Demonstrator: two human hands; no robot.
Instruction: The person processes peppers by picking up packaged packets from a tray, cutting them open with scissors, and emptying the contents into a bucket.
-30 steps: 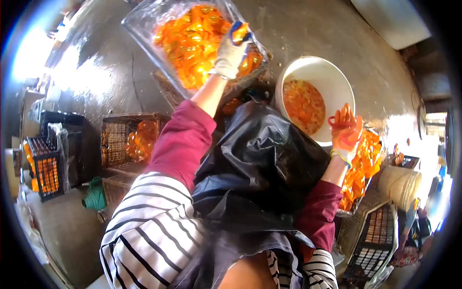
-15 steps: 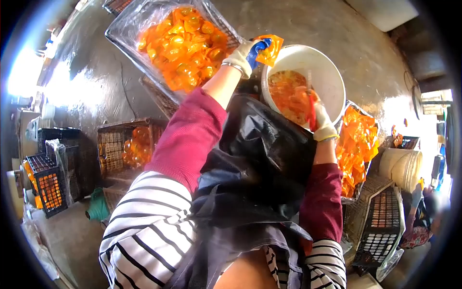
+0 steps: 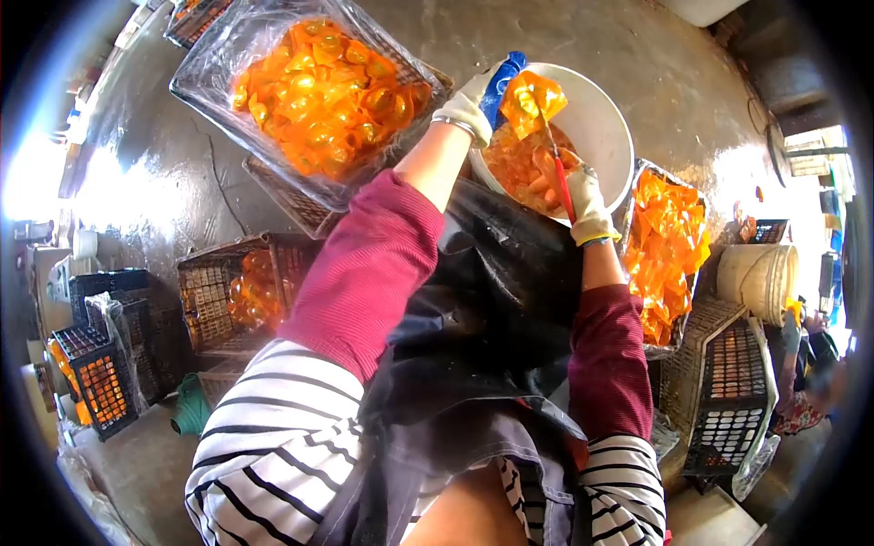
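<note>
My left hand (image 3: 481, 102), in a white and blue glove, grips an orange plastic packet (image 3: 531, 98) above a white bucket (image 3: 612, 132). Inside the bucket lies a wet, orange-red mass (image 3: 519, 171). My right hand (image 3: 590, 207), in a white glove with a yellow cuff, is closed around a red-handled tool (image 3: 562, 185) over the bucket's near side. The tool's thin metal end points up and meets the packet; its exact kind is hard to make out. Gloves partly hide the fingers of both hands.
A plastic-lined crate (image 3: 196, 86) of shiny orange packets stands at the upper left. To the bucket's right is another crate of orange film (image 3: 669, 250). Stacked crates (image 3: 728, 391), a pale bucket (image 3: 757, 278) and a person (image 3: 801, 400) are farther right.
My left hand has moved the packet right, over the bucket. My right hand has turned the tool up, bringing its metal end against the packet. The camera view has shifted slightly.
</note>
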